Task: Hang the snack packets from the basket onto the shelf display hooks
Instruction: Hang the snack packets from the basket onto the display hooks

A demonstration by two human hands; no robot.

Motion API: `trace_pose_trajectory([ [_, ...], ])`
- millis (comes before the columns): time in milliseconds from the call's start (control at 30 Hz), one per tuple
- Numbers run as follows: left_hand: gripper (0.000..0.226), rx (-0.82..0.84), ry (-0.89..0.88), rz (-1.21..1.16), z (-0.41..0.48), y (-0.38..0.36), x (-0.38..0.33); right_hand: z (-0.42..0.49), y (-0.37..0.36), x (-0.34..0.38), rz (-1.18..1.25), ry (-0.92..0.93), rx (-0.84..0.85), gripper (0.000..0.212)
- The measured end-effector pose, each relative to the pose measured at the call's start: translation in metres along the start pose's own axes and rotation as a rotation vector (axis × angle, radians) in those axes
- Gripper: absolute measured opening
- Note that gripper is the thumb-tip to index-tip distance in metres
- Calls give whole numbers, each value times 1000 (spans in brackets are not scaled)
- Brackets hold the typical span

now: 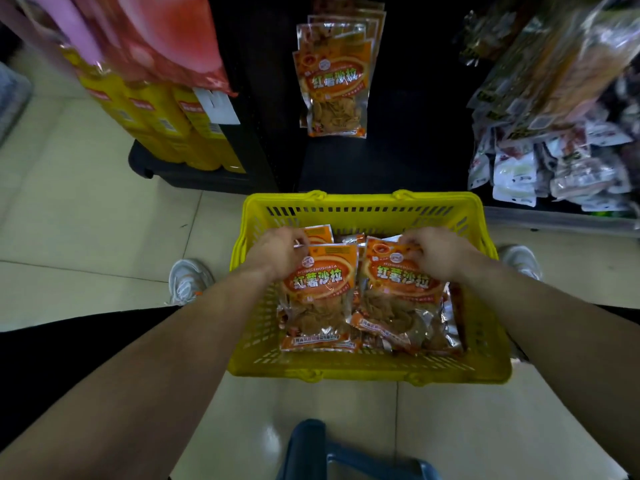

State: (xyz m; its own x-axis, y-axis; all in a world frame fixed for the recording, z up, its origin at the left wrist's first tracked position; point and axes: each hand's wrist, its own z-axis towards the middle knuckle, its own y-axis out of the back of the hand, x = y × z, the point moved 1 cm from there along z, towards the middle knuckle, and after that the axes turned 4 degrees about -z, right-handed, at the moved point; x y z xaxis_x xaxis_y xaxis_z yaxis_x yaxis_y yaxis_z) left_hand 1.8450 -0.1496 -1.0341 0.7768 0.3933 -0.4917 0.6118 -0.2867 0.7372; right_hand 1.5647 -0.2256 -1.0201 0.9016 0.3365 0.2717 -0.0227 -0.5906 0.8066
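Currently, the dark shelf panel [398,98] stands directly ahead, with a bunch of hung packets [332,81] already on display; the hook itself is hidden. The yellow basket [363,199] sits on the floor just below, holding the remaining stock.

Step in hand: pickup. My left hand [277,252] curls its fingers over the top edge of the left packet [318,296]. My right hand [436,252] pinches the top edge of the right packet [398,296]. Both packets lie side by side in the basket.

Next move, as I judge it: lift each packet by its header, align the hang hole with a hook, and slide it on.
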Motion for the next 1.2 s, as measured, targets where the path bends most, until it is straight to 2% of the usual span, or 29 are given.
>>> trace_pose_trajectory([
  [100, 6, -35, -62, 9, -18, 19, -16, -19, 24, 15, -82, 80, 10, 10],
  [300, 9, -79, -161, 70, -57, 63, -46, -72, 66, 40, -295, 152, -6, 26],
  [467, 9, -150, -281, 86, -83, 104, -80, -112, 107, 64, -361, 214, -130, 21],
  [600, 7, -113, -360, 13, -99, 120, -105, -126, 119, 68, -292, 221, -216, 19],
  [800, 7, -58, -434, -141, -109, 111, -116, -111, 121, 69, -46, 187, -317, 6],
  [1000, 8, -67, -459, -182, -85, 121, -127, -86, 134, 66, 126, 209, -434, 39],
  [1100, 10, -50, -456, -218, -72, 120, -126, -78, 136, 61, 166, 196, -503, 46],
  [1133, 10, -46, -456, -233, -68, 119, -126, -75, 136, 60, 156, 193, -522, 41],
  [1200, 10, -33, -451, -255, -62, 119, -126, -68, 136, 59, 142, 175, -552, 16],
])
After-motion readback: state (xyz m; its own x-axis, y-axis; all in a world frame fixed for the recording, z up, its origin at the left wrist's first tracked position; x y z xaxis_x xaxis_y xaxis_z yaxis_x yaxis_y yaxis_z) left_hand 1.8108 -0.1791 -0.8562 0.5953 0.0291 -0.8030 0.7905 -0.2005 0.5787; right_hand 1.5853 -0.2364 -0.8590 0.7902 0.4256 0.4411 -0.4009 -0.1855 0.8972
